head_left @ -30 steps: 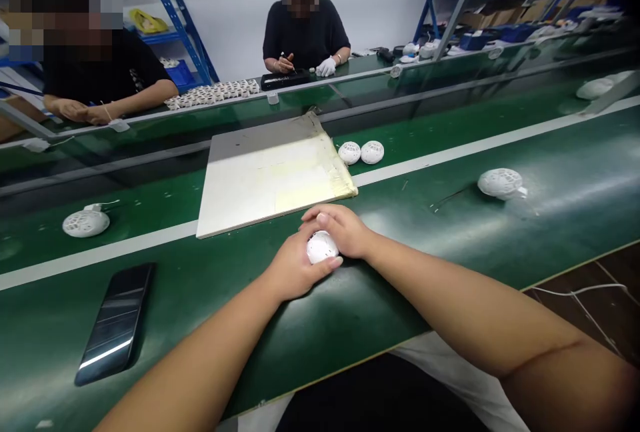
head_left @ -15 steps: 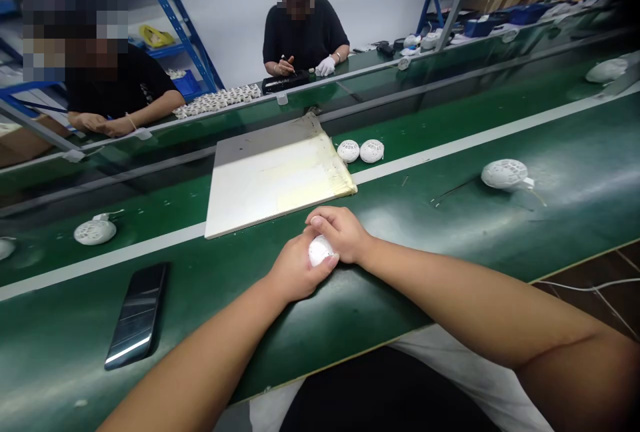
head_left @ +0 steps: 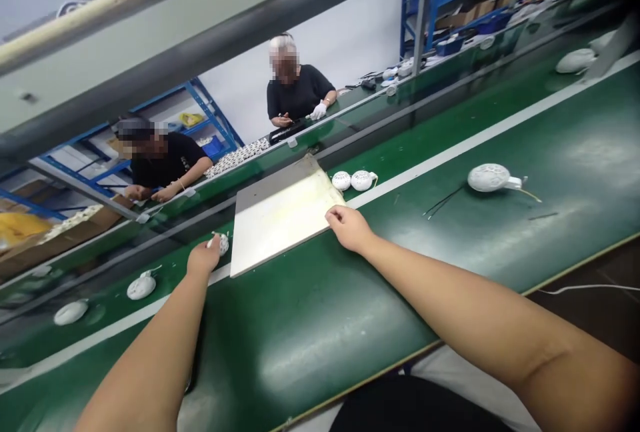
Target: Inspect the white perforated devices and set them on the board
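My left hand (head_left: 204, 257) is closed around a white, round, perforated housing (head_left: 223, 243) over the green surface, just left of the pale board (head_left: 280, 222). Part of the housing is covered by my fingers. My right hand (head_left: 350, 227) is curled closed at the board's front right corner; whether anything is inside the fingers is hidden. Behind it, two white perforated housings (head_left: 361, 181) sit side by side at the board's right edge. Farther right lies a larger-looking white housing (head_left: 489, 178) with thin wires.
More white housings lie along the green belt at left (head_left: 141, 285) and far right (head_left: 576, 61). A dark phone (head_left: 193, 369) is mostly hidden by my left forearm. Across the belt, two people sit at work behind a rail. An overhead beam (head_left: 210, 39) crosses the upper view.
My hands have parted from around a white housing. The left moved far left and now grips a housing; the right shifted slightly to the board's corner. The view has tilted upward.
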`<action>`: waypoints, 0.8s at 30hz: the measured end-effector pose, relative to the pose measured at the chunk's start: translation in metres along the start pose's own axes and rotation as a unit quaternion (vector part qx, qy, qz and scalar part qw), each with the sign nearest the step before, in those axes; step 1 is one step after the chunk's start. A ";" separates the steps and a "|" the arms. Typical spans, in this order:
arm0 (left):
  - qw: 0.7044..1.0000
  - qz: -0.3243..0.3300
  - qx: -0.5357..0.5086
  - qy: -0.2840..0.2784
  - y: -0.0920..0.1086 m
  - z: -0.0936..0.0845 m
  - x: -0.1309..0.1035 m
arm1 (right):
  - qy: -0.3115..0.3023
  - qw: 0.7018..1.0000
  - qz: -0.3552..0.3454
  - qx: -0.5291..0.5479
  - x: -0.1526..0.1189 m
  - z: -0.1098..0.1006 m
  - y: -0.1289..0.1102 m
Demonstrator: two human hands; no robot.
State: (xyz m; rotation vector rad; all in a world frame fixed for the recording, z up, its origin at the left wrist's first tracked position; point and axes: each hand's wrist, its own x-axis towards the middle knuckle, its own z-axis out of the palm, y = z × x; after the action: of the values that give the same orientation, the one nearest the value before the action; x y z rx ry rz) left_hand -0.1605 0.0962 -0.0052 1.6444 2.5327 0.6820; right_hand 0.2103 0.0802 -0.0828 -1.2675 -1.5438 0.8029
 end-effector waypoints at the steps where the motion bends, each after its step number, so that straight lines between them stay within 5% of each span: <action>1: 1.000 -0.001 0.019 0.003 0.002 -0.002 0.005 | -0.007 1.000 -0.010 -0.004 0.000 0.002 0.000; 3: 0.999 0.026 0.044 0.010 0.019 0.003 0.012 | -0.025 0.999 -0.024 -0.007 -0.002 0.007 -0.001; 6: 0.988 0.149 0.041 -0.016 0.075 0.029 0.015 | -0.046 0.998 -0.035 -0.003 -0.005 0.011 -0.003; 11: 0.906 0.388 -0.013 -0.167 0.203 0.104 -0.001 | -0.026 0.999 -0.039 0.003 -0.006 0.006 -0.006; 15: 0.860 0.464 -0.039 -0.209 0.277 0.157 -0.011 | 0.017 0.999 -0.037 0.023 -0.002 -0.001 -0.005; 19: 0.873 0.443 -0.063 -0.196 0.299 0.165 -0.006 | 0.083 0.995 -0.018 0.049 0.006 -0.003 0.000; 24: 0.909 0.325 -0.215 -0.145 0.257 0.116 -0.022 | 0.214 0.973 -0.088 0.024 0.012 -0.008 -0.001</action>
State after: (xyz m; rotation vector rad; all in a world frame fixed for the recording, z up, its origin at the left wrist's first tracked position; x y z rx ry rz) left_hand 0.1008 0.2032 -0.0151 2.1898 1.4694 0.8651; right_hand 0.2176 0.0913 -0.0759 -1.1588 -1.2544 0.4152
